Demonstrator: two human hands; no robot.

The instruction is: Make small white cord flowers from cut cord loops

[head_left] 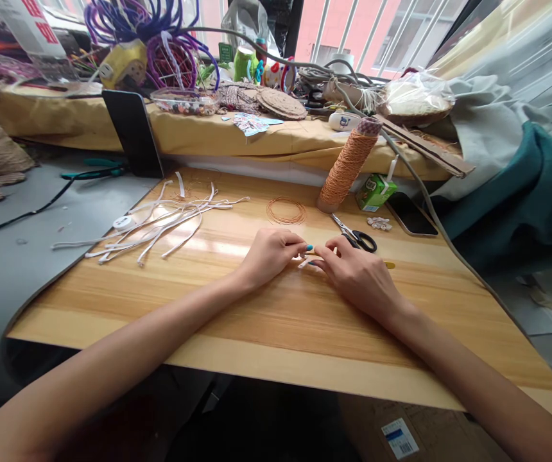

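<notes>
White strip (303, 262), seen between the hands just above the table (257, 321), is judged light, limp and easily creased, best pinched near its end. It seems to be nipped between the closed left hand's (270, 253) thumb and forefinger, though the exact contact is hidden. A yellow stick (389, 265), probably stiff, is held under the right hand's (360, 276) curled fingers. Beyond, scissors (350, 232), a wire coil (285, 222) and white cords (160, 224) are laid out.
</notes>
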